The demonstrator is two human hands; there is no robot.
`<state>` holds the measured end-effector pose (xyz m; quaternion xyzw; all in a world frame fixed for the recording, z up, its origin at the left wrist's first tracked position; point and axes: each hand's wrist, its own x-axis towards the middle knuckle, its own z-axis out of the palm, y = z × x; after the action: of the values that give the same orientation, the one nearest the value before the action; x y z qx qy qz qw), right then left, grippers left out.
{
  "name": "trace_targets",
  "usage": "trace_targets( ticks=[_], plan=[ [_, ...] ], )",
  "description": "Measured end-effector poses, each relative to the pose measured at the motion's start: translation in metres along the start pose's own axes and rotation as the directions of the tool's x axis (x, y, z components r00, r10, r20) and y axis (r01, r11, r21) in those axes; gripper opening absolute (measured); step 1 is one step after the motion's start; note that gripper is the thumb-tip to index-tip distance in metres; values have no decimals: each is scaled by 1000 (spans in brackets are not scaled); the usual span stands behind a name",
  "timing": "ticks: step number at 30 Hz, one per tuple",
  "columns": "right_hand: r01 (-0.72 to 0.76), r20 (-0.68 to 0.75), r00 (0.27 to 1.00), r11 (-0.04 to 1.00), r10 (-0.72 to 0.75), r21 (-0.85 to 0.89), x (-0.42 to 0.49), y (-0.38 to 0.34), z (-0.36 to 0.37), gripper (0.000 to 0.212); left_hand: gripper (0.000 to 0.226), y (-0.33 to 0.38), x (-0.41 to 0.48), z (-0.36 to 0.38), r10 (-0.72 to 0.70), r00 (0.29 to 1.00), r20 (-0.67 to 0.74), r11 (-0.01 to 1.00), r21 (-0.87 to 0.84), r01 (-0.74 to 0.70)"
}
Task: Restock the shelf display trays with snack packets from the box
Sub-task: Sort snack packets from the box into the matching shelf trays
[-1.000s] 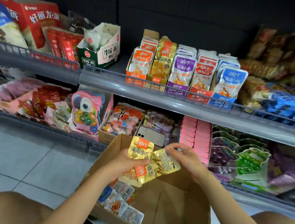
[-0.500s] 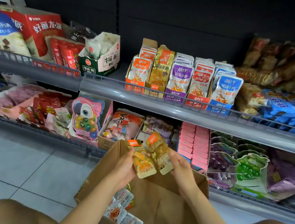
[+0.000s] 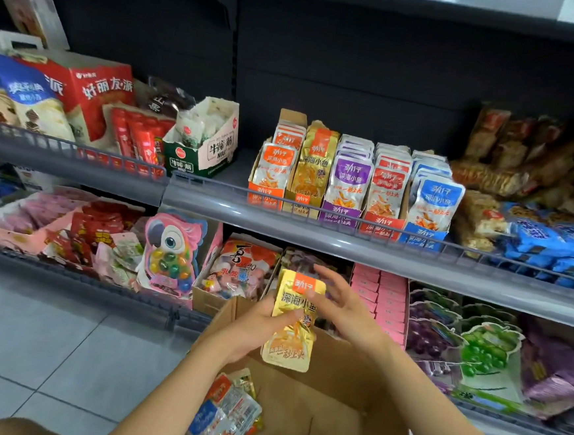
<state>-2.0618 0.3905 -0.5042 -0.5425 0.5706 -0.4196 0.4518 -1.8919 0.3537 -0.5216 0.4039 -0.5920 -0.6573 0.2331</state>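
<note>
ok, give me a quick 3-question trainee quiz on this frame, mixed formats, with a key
1. True or false: the gold packet already sits in a shelf tray.
2. On the upper shelf, the gold tray stands between which two? A) orange tray and purple tray B) purple and red C) red and blue
3. Fill in: the left hand holds the packet over the open cardboard ____.

Key:
1. False. The left hand grips it, and the right hand is open beside it.
2. A.
3. box
</note>
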Motion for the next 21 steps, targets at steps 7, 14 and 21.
trace_targets(
  ticks=[7,14,21],
  plan=[
    [71,-44,997,990,-66,118,23,-53,-10,47,20,44,0,-20,84,993,-82,992,99,-76],
    [32,-1,999,963,-33,267,51,-102,-26,43,10,93,2,-41,370,929,-26,907,229,-355],
    [-95,263,965,947,12,308,79,-146,-58,48,11,143,13,-61,394,904,164,859,283,-426]
  ],
)
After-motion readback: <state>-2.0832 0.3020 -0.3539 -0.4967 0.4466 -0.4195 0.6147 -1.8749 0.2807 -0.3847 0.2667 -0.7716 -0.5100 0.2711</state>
